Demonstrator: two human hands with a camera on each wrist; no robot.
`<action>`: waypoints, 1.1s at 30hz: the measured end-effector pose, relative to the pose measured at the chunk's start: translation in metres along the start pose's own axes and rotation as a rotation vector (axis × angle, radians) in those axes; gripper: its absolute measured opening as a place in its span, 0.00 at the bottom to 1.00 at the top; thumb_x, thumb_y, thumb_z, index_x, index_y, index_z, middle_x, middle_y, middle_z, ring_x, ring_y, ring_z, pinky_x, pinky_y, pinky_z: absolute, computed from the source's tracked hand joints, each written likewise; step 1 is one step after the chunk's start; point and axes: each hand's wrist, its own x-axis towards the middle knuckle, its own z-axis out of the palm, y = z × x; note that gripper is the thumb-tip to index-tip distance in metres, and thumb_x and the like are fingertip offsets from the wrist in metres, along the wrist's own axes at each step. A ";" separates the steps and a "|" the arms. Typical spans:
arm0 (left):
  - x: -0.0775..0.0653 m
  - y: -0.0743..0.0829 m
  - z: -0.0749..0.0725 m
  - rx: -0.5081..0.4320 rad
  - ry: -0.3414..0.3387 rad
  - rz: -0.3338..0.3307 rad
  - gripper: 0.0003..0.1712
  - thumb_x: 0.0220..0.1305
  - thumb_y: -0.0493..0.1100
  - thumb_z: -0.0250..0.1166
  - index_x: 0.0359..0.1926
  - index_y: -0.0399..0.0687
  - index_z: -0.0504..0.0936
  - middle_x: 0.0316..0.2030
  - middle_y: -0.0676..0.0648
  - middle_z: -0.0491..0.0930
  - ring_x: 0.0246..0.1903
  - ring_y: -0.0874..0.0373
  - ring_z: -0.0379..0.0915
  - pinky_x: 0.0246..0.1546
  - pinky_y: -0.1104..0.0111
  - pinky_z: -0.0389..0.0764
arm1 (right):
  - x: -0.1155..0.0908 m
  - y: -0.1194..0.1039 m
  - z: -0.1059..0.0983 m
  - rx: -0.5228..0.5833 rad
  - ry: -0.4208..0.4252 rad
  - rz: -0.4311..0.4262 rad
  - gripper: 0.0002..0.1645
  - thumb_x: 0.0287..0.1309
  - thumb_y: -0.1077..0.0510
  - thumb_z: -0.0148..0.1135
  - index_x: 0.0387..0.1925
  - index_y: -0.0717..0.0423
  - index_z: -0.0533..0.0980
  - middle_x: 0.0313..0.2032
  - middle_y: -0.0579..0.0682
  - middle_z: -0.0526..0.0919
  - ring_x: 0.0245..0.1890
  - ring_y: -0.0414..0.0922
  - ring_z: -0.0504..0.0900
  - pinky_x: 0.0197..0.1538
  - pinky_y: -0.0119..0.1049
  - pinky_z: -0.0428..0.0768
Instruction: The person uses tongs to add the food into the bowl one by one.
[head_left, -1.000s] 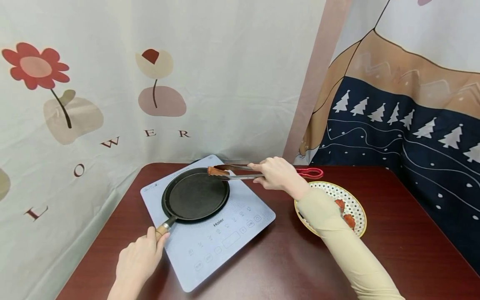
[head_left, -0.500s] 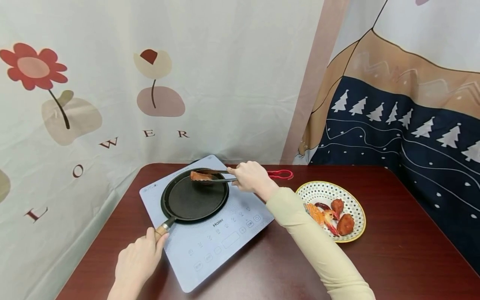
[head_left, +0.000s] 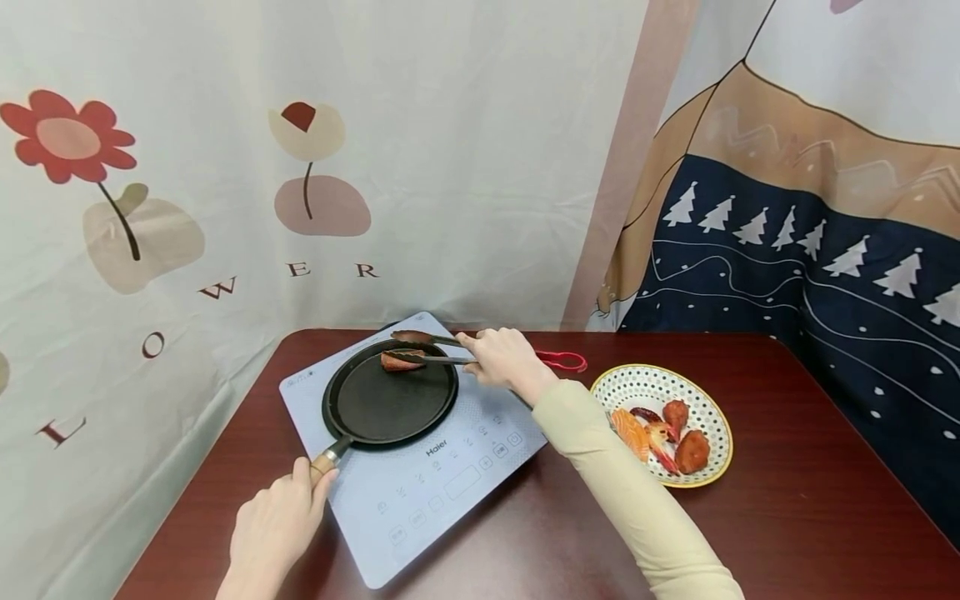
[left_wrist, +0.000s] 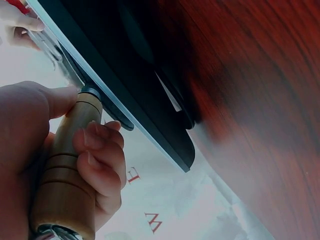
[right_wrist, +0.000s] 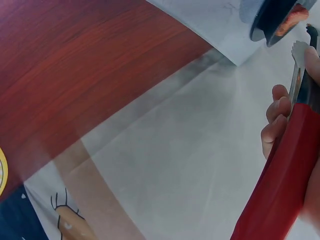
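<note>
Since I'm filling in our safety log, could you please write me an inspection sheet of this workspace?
Surface: dark red table bearing a light cooktop.
Job's things: black pan on the cooktop, one food piece inside; tongs spread above it; dotted plate with more food.
Clutter: nothing seen.
Hands: left hand grips the pan's wooden handle; right hand holds the tongs.
Cables: nothing certain; a dark shape behind the cooktop is unclear.
Surroundings: printed cloth behind the table.

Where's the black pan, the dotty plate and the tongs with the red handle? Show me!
Black pan (head_left: pixel 390 397), head view, on its bare middle.
Dotty plate (head_left: pixel 651 387), head view, on its bare far side.
Tongs (right_wrist: pixel 284 172), right wrist view, on the red handle.
</note>
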 end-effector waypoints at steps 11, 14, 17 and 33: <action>-0.001 -0.001 0.000 0.003 0.015 -0.005 0.23 0.69 0.56 0.53 0.33 0.37 0.66 0.16 0.40 0.72 0.16 0.41 0.72 0.14 0.55 0.66 | -0.020 0.007 -0.009 0.086 0.083 0.045 0.26 0.58 0.43 0.62 0.57 0.43 0.73 0.35 0.51 0.85 0.28 0.49 0.83 0.28 0.42 0.77; -0.002 -0.001 0.000 0.001 0.015 -0.005 0.23 0.69 0.55 0.53 0.33 0.37 0.66 0.16 0.40 0.72 0.15 0.42 0.71 0.14 0.55 0.66 | -0.030 0.010 -0.010 0.086 0.093 0.057 0.27 0.58 0.43 0.62 0.58 0.43 0.73 0.35 0.51 0.85 0.29 0.50 0.84 0.28 0.43 0.76; -0.001 -0.001 0.001 0.000 0.011 -0.003 0.23 0.69 0.55 0.53 0.33 0.37 0.66 0.16 0.40 0.72 0.16 0.42 0.71 0.15 0.55 0.66 | -0.042 0.015 -0.011 0.082 0.107 0.072 0.26 0.57 0.44 0.63 0.57 0.43 0.73 0.32 0.51 0.84 0.27 0.49 0.83 0.25 0.41 0.75; -0.002 0.000 0.001 -0.010 0.059 0.008 0.23 0.68 0.55 0.54 0.31 0.37 0.66 0.15 0.40 0.72 0.15 0.41 0.71 0.14 0.55 0.65 | -0.130 0.059 -0.011 0.179 0.085 0.215 0.30 0.53 0.46 0.67 0.58 0.50 0.74 0.33 0.54 0.85 0.20 0.42 0.75 0.22 0.32 0.69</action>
